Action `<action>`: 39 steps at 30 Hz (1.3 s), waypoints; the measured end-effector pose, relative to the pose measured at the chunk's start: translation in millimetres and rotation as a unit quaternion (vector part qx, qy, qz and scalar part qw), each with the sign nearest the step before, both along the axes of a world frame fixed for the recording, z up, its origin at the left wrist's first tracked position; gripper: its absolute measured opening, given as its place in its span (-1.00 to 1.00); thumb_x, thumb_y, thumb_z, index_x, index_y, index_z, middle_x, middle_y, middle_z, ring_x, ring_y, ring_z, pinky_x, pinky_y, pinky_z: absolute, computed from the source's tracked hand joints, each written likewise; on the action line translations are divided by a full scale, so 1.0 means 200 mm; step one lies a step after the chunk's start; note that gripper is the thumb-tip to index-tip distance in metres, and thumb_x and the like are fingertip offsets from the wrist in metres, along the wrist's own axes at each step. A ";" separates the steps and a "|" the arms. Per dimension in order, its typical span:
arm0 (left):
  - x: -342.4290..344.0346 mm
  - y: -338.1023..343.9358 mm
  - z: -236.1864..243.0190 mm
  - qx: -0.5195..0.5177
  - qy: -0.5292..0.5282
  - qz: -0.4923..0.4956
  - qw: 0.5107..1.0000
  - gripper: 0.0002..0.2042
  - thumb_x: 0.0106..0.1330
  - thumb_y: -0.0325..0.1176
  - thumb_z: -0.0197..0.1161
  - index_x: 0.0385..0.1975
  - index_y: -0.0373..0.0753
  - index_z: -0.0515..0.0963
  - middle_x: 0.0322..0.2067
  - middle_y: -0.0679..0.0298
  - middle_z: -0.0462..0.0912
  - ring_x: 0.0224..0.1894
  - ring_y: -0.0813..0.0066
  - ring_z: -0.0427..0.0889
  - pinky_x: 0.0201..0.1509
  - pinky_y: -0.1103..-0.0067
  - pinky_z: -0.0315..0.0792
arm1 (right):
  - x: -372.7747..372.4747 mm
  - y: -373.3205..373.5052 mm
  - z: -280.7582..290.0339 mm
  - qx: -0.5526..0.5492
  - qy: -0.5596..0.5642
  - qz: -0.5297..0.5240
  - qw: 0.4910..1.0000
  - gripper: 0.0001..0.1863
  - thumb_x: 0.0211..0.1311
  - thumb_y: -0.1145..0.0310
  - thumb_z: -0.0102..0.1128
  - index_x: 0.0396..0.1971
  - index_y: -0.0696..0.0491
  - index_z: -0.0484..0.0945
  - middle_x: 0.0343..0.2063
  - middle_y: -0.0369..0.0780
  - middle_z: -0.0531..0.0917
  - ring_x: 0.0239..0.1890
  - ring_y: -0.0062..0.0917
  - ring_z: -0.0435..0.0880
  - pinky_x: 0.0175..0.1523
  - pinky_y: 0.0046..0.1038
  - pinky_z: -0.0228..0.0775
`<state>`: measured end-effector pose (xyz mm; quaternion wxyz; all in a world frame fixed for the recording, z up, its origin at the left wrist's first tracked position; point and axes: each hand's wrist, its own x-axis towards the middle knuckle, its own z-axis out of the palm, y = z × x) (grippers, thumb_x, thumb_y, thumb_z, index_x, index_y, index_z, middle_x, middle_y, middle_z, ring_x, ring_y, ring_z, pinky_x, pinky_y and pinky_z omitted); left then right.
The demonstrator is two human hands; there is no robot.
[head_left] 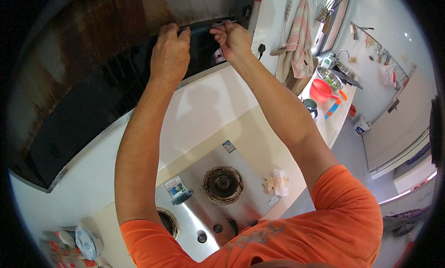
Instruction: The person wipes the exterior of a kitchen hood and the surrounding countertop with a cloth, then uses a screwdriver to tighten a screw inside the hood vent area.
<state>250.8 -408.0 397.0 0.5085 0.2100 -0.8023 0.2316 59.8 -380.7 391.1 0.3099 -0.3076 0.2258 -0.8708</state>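
Note:
A large range hood [92, 78] with brown grease stains and a dark lower panel fills the upper left. Both my arms reach up to it. My left hand [170, 55] is closed at a dark strip [200, 30] along the hood, its fingertips partly hidden. To its right, my right hand [233, 40] is closed in a pinch by the same strip. A thin, light-coloured piece shows at its fingertips, too small to name.
Below lies a steel gas stove [190, 221] with a burner [223, 184]. Crumpled tissue [276, 182] is beside it. At right are a towel [301, 41], a ladle [279, 50], a red dipper [321, 90], a steel bowl [329, 78] and a sink [345, 69]. A lidded bowl [88, 243] sits lower left.

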 end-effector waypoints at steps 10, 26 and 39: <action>0.00 0.07 0.09 0.074 -0.021 0.002 0.997 -0.70 0.21 -0.58 0.23 -0.04 -0.34 0.64 -0.13 0.00 0.58 -0.04 0.04 0.61 0.08 0.31 0.54 | 0.02 -0.01 0.02 -0.005 -0.021 -0.007 1.000 -0.85 0.45 0.53 -0.11 -0.24 0.31 0.40 -0.36 0.08 0.60 -0.47 -0.21 0.65 -0.50 -0.36 0.42; 0.01 0.05 0.09 0.021 -0.056 -0.009 0.998 -0.70 0.15 -0.61 0.28 -0.08 -0.39 0.65 -0.21 -0.01 0.60 -0.12 0.07 0.63 0.01 0.35 0.55 | 0.01 -0.01 -0.01 -0.021 -0.015 -0.003 1.000 -0.81 0.49 0.48 -0.09 -0.22 0.34 0.40 -0.41 0.06 0.62 -0.50 -0.25 0.68 -0.51 -0.38 0.48; 0.01 0.06 0.07 0.016 -0.049 -0.007 0.999 -0.72 0.15 -0.60 0.30 -0.10 -0.41 0.66 -0.22 -0.02 0.60 -0.09 0.06 0.61 0.02 0.32 0.54 | 0.01 -0.03 -0.01 -0.023 -0.005 -0.013 1.000 -0.81 0.49 0.47 -0.08 -0.26 0.32 0.39 -0.43 0.04 0.63 -0.52 -0.26 0.69 -0.52 -0.40 0.49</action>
